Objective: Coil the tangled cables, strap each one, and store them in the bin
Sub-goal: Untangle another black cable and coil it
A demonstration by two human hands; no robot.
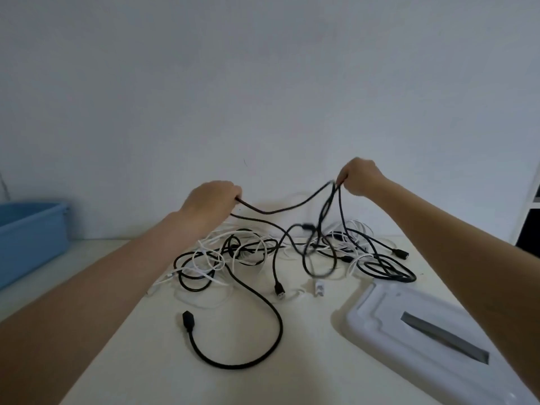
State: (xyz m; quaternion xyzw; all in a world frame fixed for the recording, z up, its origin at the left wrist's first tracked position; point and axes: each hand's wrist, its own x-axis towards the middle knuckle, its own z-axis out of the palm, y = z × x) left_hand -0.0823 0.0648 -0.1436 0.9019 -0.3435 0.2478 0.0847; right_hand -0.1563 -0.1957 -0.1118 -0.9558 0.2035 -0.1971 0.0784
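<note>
- Head view: both hands are raised above a heap of tangled cables [292,252] on the bench [306,346], with one black cable [280,210] stretched between them.
- The left hand [211,201] curls its fingers [233,192] round one part of that black cable; the grip is tight, no gap showing.
- The right hand [361,176] pinches the cable higher up, its fingers [342,180] closed on a bend from which two or three black strands drop toward the heap.
- The span sags in a shallow dip between the two sets of fingers; holding it apart and up seems meant to lift this one cable free of the white and black loops below, so it can be coiled alone.
- Below the left fingers, a long black run leaves the heap and curves round on the bench to a black plug end [187,317] lying nearest the person.
- Below the right fingers, more black loops and a small connector [399,252] lie flat; the strands there are blurred, so which belong to the held cable I cannot tell.
- The blue bin [32,229] stands well to the left of the left fingers, at the bench's far edge, no cable visible in it.
- A white lid [423,331] lies under the right forearm.
- I judge the task as barely begun: nothing coiled or strapped yet.
</note>
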